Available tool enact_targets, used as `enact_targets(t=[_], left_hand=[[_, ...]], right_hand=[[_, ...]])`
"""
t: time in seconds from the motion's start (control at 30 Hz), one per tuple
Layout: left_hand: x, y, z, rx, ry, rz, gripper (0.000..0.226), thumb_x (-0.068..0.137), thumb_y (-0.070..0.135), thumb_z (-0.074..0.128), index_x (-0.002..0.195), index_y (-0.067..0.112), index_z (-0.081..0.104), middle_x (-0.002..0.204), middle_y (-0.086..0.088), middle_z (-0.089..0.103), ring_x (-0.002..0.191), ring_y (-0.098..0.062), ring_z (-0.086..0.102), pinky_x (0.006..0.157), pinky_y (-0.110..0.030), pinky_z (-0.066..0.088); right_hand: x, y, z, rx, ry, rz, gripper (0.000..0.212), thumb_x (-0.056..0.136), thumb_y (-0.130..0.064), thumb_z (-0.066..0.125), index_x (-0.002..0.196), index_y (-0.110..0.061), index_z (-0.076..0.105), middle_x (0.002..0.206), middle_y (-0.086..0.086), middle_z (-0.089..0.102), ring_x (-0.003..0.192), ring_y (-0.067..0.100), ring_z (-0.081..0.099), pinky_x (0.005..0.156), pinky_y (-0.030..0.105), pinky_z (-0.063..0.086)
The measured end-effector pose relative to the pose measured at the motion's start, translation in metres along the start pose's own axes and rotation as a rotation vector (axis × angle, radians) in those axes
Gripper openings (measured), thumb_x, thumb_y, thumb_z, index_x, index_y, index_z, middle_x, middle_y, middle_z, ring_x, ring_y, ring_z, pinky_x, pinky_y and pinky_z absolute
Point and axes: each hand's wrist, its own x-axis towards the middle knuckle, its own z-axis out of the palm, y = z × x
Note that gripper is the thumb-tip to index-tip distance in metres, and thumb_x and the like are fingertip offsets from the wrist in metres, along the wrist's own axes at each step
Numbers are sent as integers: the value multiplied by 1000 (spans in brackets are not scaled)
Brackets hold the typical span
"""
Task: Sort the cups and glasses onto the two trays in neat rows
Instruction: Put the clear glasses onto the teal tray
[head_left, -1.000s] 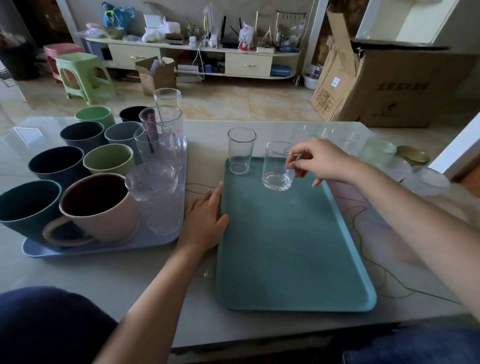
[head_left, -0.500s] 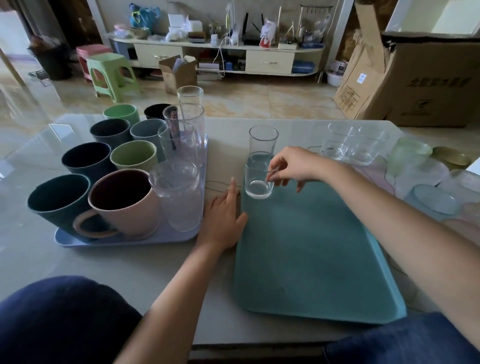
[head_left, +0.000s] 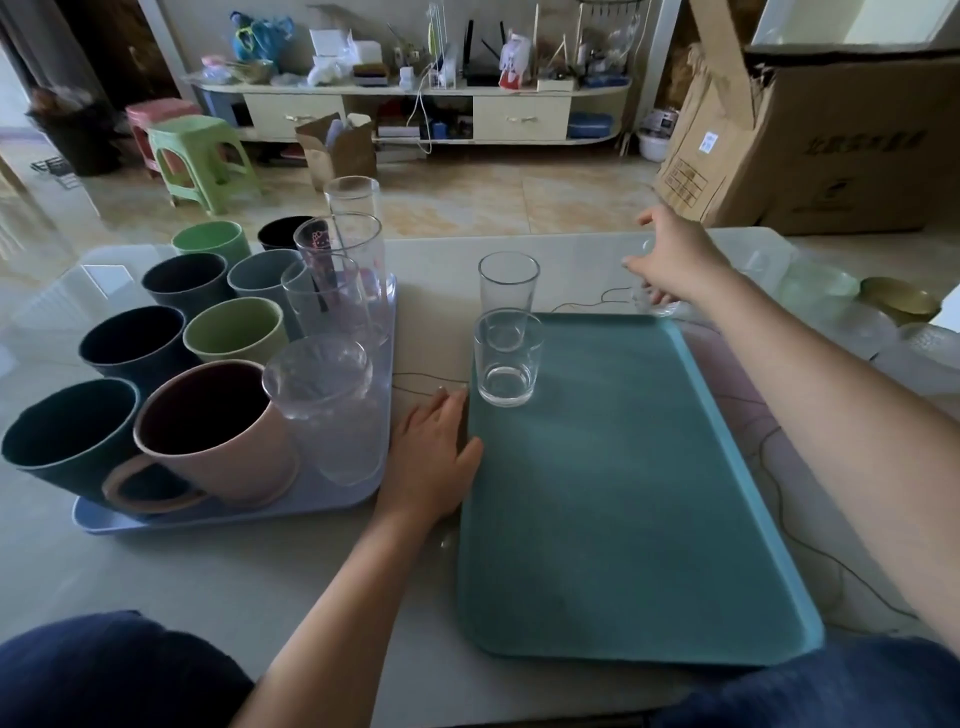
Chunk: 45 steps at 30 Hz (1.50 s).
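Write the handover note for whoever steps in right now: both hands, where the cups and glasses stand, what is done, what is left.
Left hand: flat on the table, against the teal tray near its left edge, holding nothing.
Right hand: reaching over a clear glass on the table beyond the tray's far right corner; whether it grips the glass cannot be told.
Done: lilac tray carries coloured cups and tall glasses in rows; two small glasses stand in a line at the teal tray's far left.
Left: bring over the clear glassware on the table at right and continue the rows.
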Motion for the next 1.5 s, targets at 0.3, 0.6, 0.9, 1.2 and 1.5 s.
enact_targets(t=[0.3,0.6,0.9,1.2,1.5], left_hand=[[-1,-1,1,-5,3,-25,58,84,21,48,140,19,33,145,-7,41,139,-18,26,112,-31,19],[1,-3,3,13,-41,-41,61,85,24,46,143,19,28,148,-8,37,141,-16,21,115,-33,17],[-2,3,-3,14,-63,-59,58,86,23,45,142,17,31,147,-11,38,139,-20,26,113,-33,19],[-2,7,-5,0,-59,-44,42,94,19,35,136,14,41,139,-12,48,131,-28,39,108,-40,31],[-2,7,-5,26,-70,-51,42,95,19,35,135,13,41,134,-15,50,128,-31,41,105,-42,33]], right_hand=[[26,34,35,-132,-4,231,19,89,-9,49,106,-1,53,82,20,64,60,34,69,69,45,60],[-2,31,16,-6,106,118,21,96,-16,34,92,-8,53,98,14,61,81,29,57,65,49,56],[-119,3,-26,156,-72,-109,22,92,-3,53,77,-19,53,66,2,64,54,19,69,44,28,57],[-200,-33,19,190,-224,-322,9,87,-3,54,85,-11,57,73,12,68,69,31,66,66,48,56],[-191,-38,44,58,-353,-419,11,89,-9,56,84,-19,52,80,1,66,69,18,61,73,39,54]])
